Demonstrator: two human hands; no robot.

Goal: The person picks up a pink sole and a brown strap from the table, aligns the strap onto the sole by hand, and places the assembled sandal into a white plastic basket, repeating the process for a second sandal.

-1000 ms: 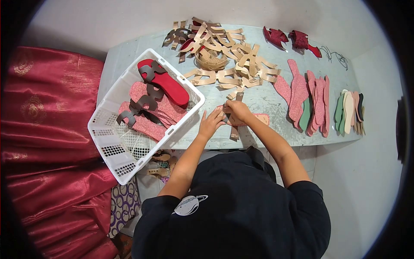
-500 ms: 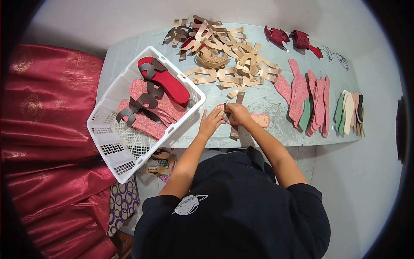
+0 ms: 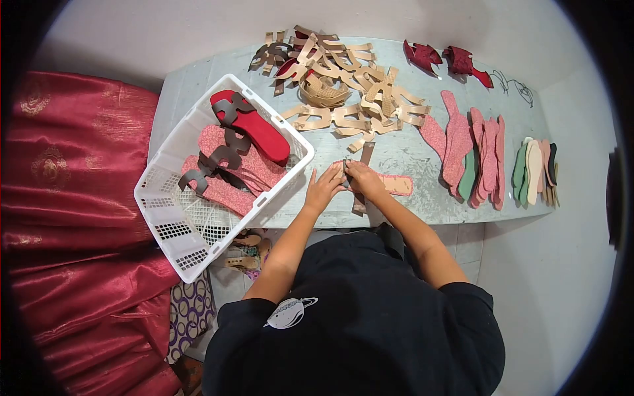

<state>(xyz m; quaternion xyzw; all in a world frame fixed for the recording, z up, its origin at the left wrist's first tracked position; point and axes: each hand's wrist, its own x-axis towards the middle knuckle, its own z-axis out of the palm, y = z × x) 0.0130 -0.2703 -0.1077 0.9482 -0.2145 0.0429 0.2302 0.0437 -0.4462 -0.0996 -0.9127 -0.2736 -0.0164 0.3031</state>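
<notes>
A pink-edged insole (image 3: 397,185) lies sole side up on the grey table (image 3: 304,211), with a dark brown strap piece (image 3: 367,154) crossing it. My left hand (image 3: 323,187) holds the insole's left end, fingers closed around it. Pressed close beside it, my right hand (image 3: 364,178) pinches the strap against the insole near its middle. The fingertips of both hands nearly touch, and they hide the part of the strap between them.
A white basket (image 3: 153,228) of red and pink sandal parts stands at left. Beige straps (image 3: 350,119) are heaped at the back. Pink insoles (image 3: 456,145), green and cream soles (image 3: 533,171) and dark red uppers (image 3: 459,61) lie at right.
My right hand's fingers have shifted slightly towards the left and lie flatter over the strap. My left hand has barely moved.
</notes>
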